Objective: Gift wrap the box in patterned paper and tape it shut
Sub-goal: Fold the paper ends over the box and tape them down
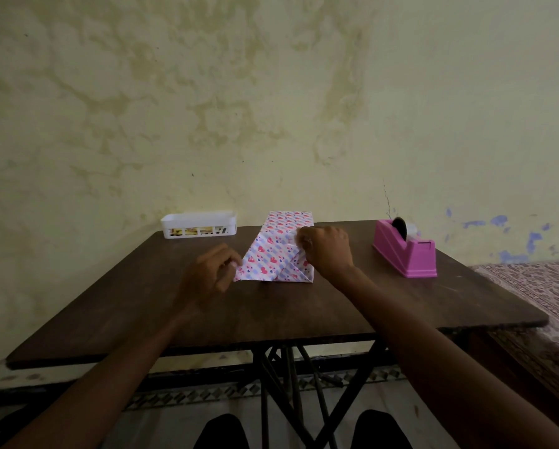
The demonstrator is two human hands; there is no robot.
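Near the counter's (pixel 271 315) far edge, the box (pixel 291 220) already wears its patterned paper (pixel 271 251). The left hand (pixel 212 275) pinches the near flap (pixel 250 270) with its fingers; the right hand (pixel 328 251) seems to pinch the side fold (pixel 296 265). Taping is left.

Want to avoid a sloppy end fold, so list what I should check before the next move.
1. Left hand pinches the near-left corner of the paper: ok.
2. Right hand pinches the right-side fold: ok.
3. Box lies flat on the table: ok.
4. Near end folded shut: not ok, the left flap lies spread out.
5. Far end closed: cannot tell, it faces away.
6. Tape dispenser loaded, off to the right: ok.
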